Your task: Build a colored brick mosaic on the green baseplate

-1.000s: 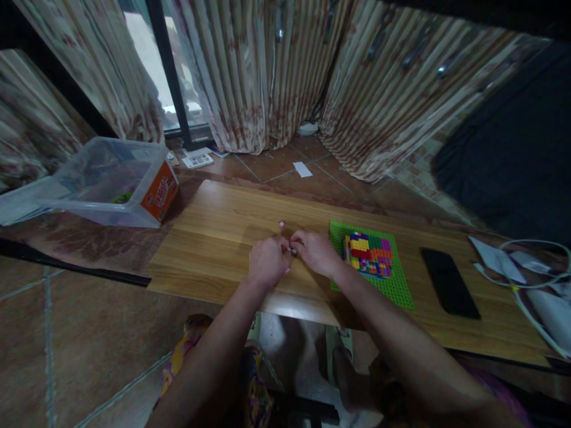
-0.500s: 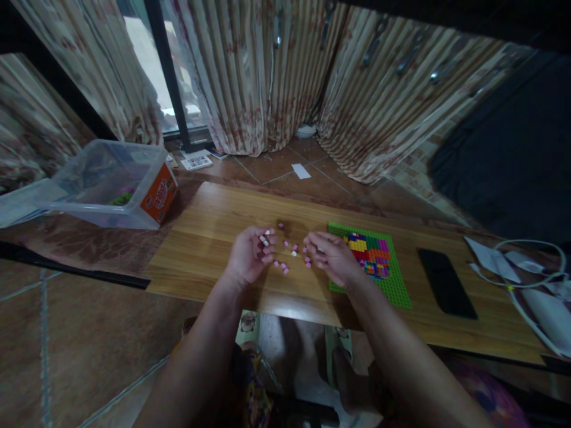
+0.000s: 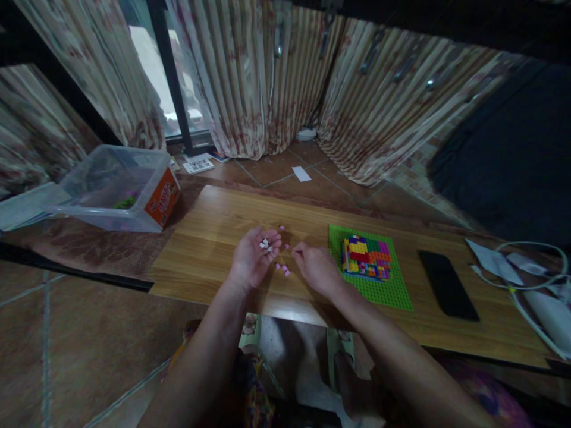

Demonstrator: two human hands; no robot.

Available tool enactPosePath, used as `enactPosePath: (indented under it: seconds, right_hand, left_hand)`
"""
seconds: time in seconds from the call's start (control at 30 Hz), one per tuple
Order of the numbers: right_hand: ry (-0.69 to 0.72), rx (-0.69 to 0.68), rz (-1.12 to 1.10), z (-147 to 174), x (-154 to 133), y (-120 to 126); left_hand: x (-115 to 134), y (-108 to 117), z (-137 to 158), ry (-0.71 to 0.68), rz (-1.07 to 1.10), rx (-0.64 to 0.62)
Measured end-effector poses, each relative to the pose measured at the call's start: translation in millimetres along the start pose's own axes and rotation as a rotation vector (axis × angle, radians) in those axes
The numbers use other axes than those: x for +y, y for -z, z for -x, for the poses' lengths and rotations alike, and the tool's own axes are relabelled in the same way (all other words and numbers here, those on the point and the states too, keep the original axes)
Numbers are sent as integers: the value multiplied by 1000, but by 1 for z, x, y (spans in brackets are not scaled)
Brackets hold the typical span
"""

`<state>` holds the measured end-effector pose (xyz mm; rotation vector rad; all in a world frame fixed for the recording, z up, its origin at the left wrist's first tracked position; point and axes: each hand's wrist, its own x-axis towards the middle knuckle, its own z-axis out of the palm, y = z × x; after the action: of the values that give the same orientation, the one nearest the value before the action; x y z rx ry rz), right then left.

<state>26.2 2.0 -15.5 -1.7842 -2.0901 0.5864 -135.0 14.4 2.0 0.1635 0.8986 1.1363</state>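
My left hand (image 3: 252,257) is turned palm up, fingers slightly curled, cradling several small white toy bricks (image 3: 264,244). To its right, my right hand (image 3: 314,264) is closed in a pinch at the tabletop, with a small white brick (image 3: 294,251) at its fingertips. Between the hands lie loose pink bricks (image 3: 286,271), another pink brick (image 3: 287,246) and a farther one (image 3: 282,228). Just beyond my right hand, a built block of multicoloured bricks (image 3: 366,257) sits on a green studded baseplate (image 3: 397,294), whose lower left part my wrist covers.
The wooden table (image 3: 209,220) carries a black phone (image 3: 448,285) and white cables (image 3: 535,245) on the right. A clear plastic bin (image 3: 102,217) with an orange label stands left of the table. Beyond are curtains (image 3: 241,77) and papers (image 3: 301,173) on the tiled floor.
My left hand has opened flatter, showing the white bricks in its palm. My right hand has moved left to the loose white brick and now covers some pink ones.
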Motion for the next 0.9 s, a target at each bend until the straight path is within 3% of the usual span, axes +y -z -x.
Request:
enactPosePath:
  seconds: [0.17, 0.23, 0.3, 0.47, 0.63, 0.8, 0.9]
  right_hand:
    - [-169, -17, -1094, 1, -6, 18]
    - [-177, 16, -1381, 1, -14, 22]
    - [-154, 131, -1510, 2, -23, 23]
    - [-95, 429, -1372, 11, -36, 18]
    - [47, 555, -1002, 28, -32, 30]
    - [17, 579, -1118, 41, -18, 52]
    - [-61, 613, -1193, 52, 7, 69]
  left_hand:
    - [-15, -14, 7, 31, 79, -39]
    - [-27, -25, 10, 30, 135, -84]
    - [-40, -36, 13, 3, 187, -123]
    - [-65, -61, 17, -11, 377, -135]
    - [-75, -77, 20, 60, 341, -120]
    - [-87, -92, 25, 64, 315, -106]
    - [-93, -98, 26, 116, 304, -94]
